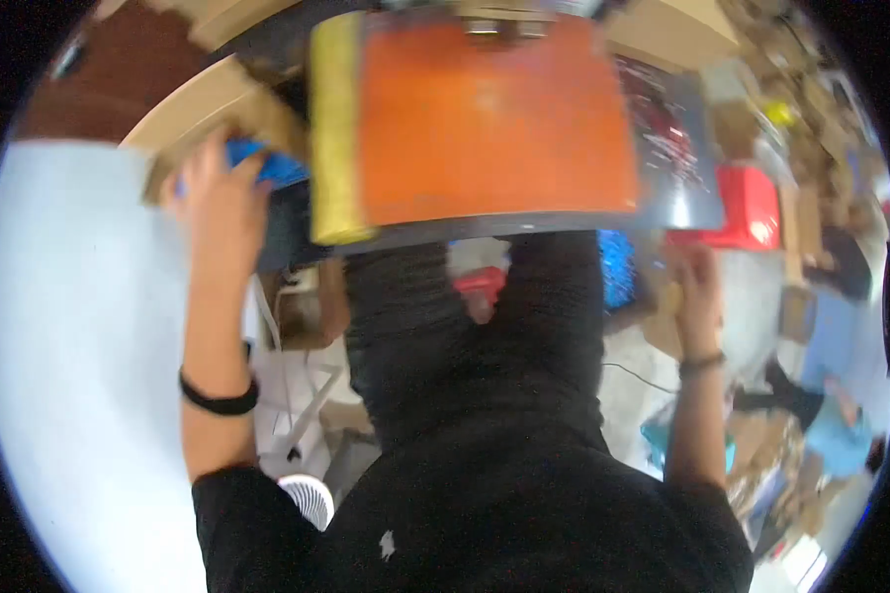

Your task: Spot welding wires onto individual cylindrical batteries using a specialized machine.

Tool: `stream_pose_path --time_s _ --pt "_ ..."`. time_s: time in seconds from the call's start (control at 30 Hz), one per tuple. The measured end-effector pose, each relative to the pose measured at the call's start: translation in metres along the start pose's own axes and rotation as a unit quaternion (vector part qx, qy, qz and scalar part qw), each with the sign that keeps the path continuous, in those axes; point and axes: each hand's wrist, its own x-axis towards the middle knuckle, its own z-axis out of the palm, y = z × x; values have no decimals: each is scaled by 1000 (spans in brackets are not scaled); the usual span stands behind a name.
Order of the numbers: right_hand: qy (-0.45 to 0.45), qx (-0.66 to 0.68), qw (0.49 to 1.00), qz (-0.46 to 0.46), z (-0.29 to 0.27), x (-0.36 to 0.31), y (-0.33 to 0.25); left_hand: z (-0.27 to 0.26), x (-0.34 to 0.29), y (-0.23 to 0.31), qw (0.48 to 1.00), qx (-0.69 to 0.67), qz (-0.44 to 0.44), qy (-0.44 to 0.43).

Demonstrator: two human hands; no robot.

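My left hand (220,193) reaches up and grips a blue object (272,166) beside a tan cardboard box (252,109), at the left end of a dark tabletop (677,188). On that top lies a large orange board (485,119) with a yellow foam strip (334,128) along its left side. My right hand (699,287) is under the table's right front edge, its fingers curled next to a tan cardboard piece (666,301). Blur hides whether it holds anything. My black shirt and trousers (475,395) fill the middle.
A red container (747,208) stands right of the table, with a blue shiny thing (618,267) below the edge. A white wall (79,346) fills the left. A white fan (305,497) and a white frame stand on the floor; cardboard and a crouching person (831,425) are at right.
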Motion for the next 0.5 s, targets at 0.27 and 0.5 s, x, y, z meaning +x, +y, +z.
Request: stream_pose_path --time_s 0.27,0.5 --pt "39 -332 940 -64 9 13 85 36 -11 -28 988 -34 60 139" --pt "107 -275 918 -265 33 73 -51 1 -30 28 721 -672 8 165"
